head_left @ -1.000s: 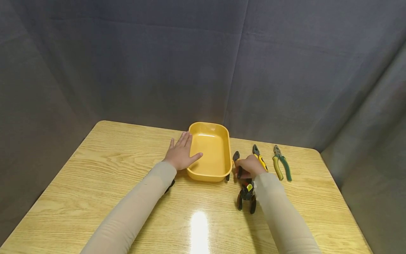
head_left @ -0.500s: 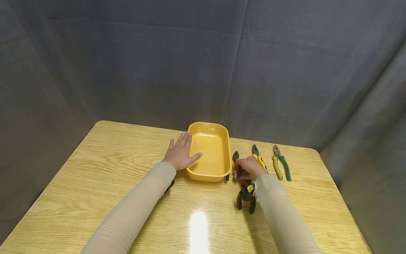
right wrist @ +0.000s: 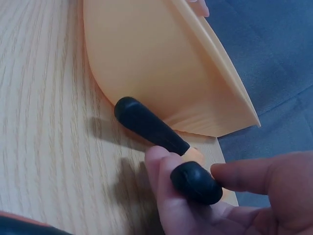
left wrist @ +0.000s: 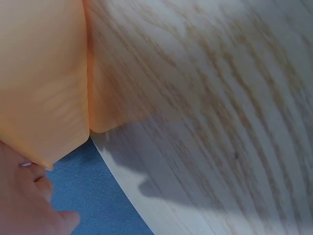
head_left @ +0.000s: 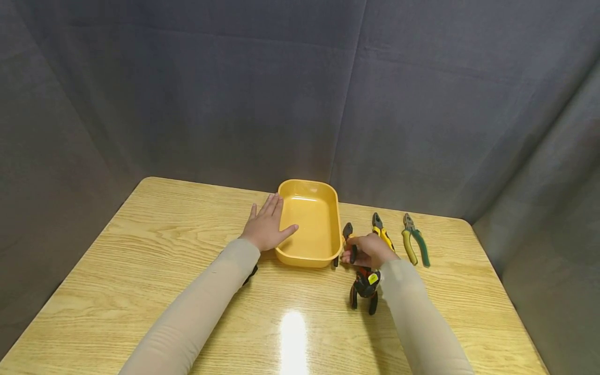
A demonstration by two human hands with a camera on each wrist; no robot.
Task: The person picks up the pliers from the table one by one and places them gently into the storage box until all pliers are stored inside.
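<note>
My left hand (head_left: 266, 226) rests on the left rim of a yellow rectangular tray (head_left: 311, 234), fingers straight and thumb stretched over the inside. To the right of the tray, my right hand (head_left: 372, 250) pinches one handle of a pair of pliers (head_left: 348, 230) between thumb and fingers. These pliers have a dark head pointing away from me. In the right wrist view, the black tip of the pinched handle (right wrist: 195, 182) sticks out between the fingers, and the other black handle (right wrist: 151, 126) reaches towards the tray wall (right wrist: 142, 58).
Black and orange pliers with a yellow label (head_left: 364, 287) lie just below the right wrist. Farther right are yellow and black pliers (head_left: 383, 234), partly behind the hand, and green and yellow pliers (head_left: 415, 242). A grey curtain (head_left: 234, 104) hangs behind the wooden table (head_left: 154, 229).
My right hand has shifted slightly at the pliers, its lower fingers spreading a little, and more of the labelled pliers shows below the wrist. The left hand and tray stay in place.
</note>
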